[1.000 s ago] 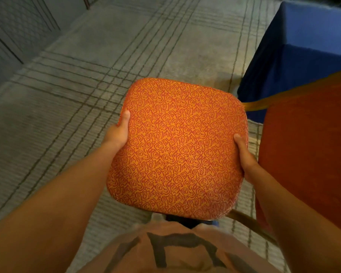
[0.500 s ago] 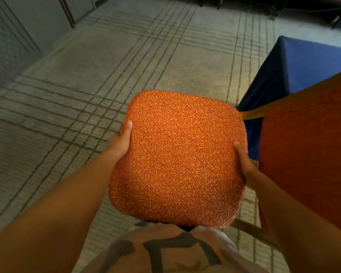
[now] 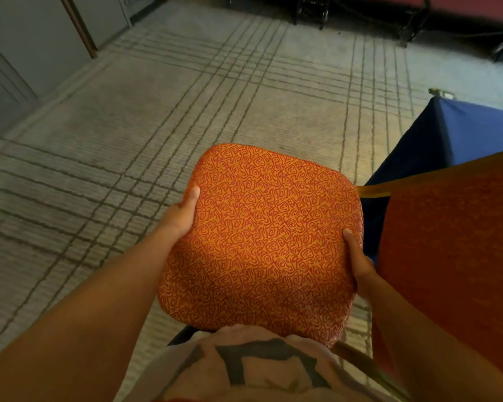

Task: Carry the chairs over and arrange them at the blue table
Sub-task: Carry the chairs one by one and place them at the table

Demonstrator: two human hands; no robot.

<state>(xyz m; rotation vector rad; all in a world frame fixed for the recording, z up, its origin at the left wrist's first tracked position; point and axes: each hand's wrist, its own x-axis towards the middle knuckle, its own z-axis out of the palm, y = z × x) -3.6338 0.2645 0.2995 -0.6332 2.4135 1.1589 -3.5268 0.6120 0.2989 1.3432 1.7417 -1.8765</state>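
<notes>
We hold the chair [image 3: 262, 242] by its seat, left hand [image 3: 180, 219] and right hand [image 3: 357, 262] each clamped on a side edge, its back to our right; the blue bench [image 3: 447, 134] lies ahead-right, nearer our right hand

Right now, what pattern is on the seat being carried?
Orange with dark red squiggly swirls all over the seat, clearest in the head view.
</notes>
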